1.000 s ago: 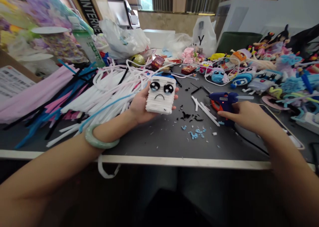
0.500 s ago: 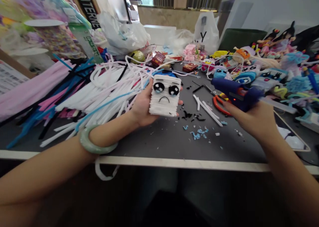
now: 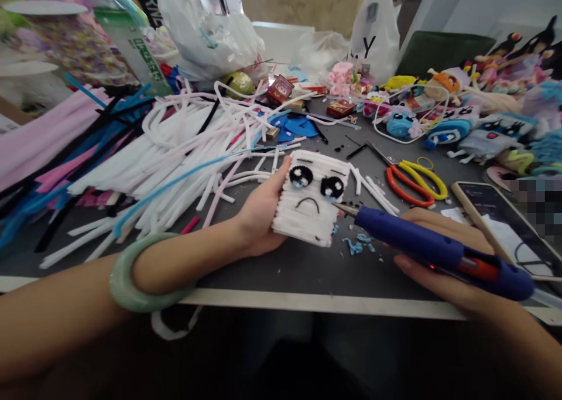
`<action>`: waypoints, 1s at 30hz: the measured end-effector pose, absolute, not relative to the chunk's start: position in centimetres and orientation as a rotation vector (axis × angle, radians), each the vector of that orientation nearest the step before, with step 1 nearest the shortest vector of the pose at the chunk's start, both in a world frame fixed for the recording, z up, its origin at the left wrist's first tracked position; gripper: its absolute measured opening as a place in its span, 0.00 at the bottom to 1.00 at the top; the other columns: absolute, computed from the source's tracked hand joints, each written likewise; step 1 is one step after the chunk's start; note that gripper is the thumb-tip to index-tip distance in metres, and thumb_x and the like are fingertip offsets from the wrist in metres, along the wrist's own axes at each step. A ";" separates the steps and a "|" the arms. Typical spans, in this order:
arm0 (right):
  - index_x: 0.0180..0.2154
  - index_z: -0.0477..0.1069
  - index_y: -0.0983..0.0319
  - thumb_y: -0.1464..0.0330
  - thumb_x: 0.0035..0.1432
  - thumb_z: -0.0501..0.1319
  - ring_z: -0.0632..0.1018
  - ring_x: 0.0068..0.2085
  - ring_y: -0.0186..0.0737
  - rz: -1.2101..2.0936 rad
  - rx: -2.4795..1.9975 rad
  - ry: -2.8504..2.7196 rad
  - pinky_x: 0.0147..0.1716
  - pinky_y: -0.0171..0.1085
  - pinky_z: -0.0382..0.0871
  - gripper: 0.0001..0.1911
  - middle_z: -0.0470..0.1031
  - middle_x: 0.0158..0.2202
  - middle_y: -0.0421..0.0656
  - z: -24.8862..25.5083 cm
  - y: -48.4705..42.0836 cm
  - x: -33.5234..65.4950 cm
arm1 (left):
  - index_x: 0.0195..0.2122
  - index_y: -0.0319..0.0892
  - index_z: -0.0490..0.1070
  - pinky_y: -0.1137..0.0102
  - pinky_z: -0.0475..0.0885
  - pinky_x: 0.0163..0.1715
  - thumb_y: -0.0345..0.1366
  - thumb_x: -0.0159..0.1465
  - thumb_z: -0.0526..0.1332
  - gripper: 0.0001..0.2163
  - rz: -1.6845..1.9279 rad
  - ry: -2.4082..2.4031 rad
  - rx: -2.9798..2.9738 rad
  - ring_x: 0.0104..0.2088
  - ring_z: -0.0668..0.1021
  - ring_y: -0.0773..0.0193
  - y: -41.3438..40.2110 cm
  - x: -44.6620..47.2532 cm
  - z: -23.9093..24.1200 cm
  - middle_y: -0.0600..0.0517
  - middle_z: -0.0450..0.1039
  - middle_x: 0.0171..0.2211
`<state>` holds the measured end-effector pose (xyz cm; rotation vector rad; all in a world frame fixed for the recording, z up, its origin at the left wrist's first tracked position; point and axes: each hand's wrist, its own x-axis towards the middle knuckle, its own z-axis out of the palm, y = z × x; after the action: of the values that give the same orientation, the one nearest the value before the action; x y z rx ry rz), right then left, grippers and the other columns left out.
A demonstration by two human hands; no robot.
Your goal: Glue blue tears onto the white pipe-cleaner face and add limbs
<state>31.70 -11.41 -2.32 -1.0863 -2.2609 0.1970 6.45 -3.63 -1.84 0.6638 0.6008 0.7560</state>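
Note:
My left hand (image 3: 260, 219) grips a flat white pipe-cleaner panel (image 3: 302, 212) by its left side, thumb along the edge. The panel bears a sad face with big black eyes and a downturned mouth, and it leans slightly clockwise. In my right hand (image 3: 443, 271) is a dark blue glue gun (image 3: 408, 236) with a small red light. Its metal nozzle points left and lies at the panel's right edge, just below the right eye; whether it touches, I cannot tell. My right fingers are partly behind the gun's body.
White, pink, blue and black pipe cleaners (image 3: 175, 154) cover the left of the table. Scissors (image 3: 408, 183) with red and yellow handles lie beyond my right hand, near a phone (image 3: 504, 224). Finished plush figures (image 3: 452, 125) crowd the back right. Blue scraps (image 3: 357, 245) lie near the panel.
The glue gun has swung left and down, bringing its nozzle to the panel. The panel has moved right and closer, tilting slightly. The scissors and phone show more fully.

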 end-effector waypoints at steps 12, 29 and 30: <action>0.34 0.68 0.56 0.71 0.60 0.62 0.76 0.30 0.36 0.376 -1.014 -2.188 0.30 0.36 0.71 0.05 0.73 0.30 0.38 -2.8 -11.1 31.7 | 0.71 0.51 0.55 0.61 0.78 0.33 0.48 0.76 0.36 0.26 0.734 0.619 0.615 0.33 0.84 0.55 -4.0 6.7 -1.4 0.48 0.82 0.38; 0.30 0.66 0.56 0.71 0.59 0.62 0.74 0.26 0.36 0.419 -1.043 -2.173 0.28 0.37 0.70 0.07 0.69 0.25 0.36 -2.5 -11.0 31.4 | 0.67 0.46 0.63 0.60 0.80 0.26 0.51 0.75 0.34 0.30 0.686 0.607 0.621 0.30 0.83 0.54 -3.7 6.6 -1.7 0.45 0.83 0.41; 0.30 0.66 0.56 0.71 0.58 0.62 0.74 0.26 0.36 0.419 -1.044 -2.175 0.27 0.38 0.70 0.07 0.70 0.25 0.37 -2.5 -11.0 31.4 | 0.66 0.45 0.65 0.61 0.80 0.26 0.51 0.75 0.34 0.30 0.682 0.611 0.625 0.31 0.83 0.54 -3.7 6.6 -1.7 0.45 0.82 0.40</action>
<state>31.45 -11.00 -2.48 -1.0440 -2.1750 0.4187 6.58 -3.73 -1.67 0.6250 0.6106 0.6825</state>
